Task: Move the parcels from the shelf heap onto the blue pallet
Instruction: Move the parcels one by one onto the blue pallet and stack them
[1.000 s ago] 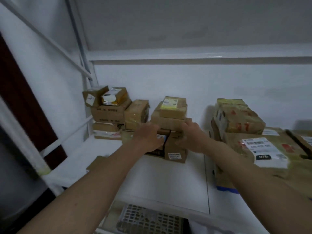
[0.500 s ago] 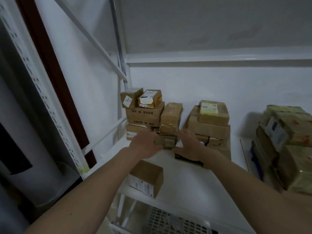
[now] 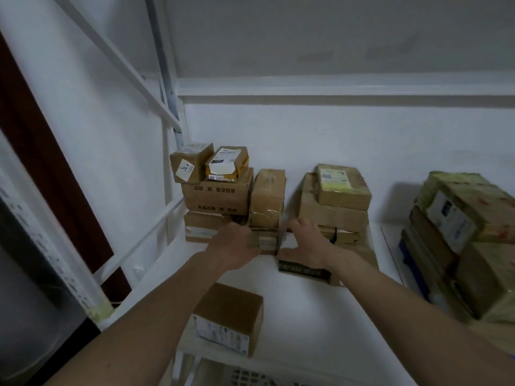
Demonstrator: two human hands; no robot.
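**Both hands on a small parcel at mid-frame**

We curl our left hand [image 3: 237, 246] and right hand [image 3: 305, 243] around a small parcel [image 3: 266, 242] at frame centre, seemingly gripping it from each side. It sits low in the shelf heap [image 3: 217, 195] on the white shelf [image 3: 306, 307].

- A white shelf [image 3: 301, 310] is seen, loaded with brown parcels.
- A stack [image 3: 216, 200] is set in its left corner.
- A middle stack [image 3: 334, 207] and a lone box [image 3: 228, 319] at the front edge are carried.
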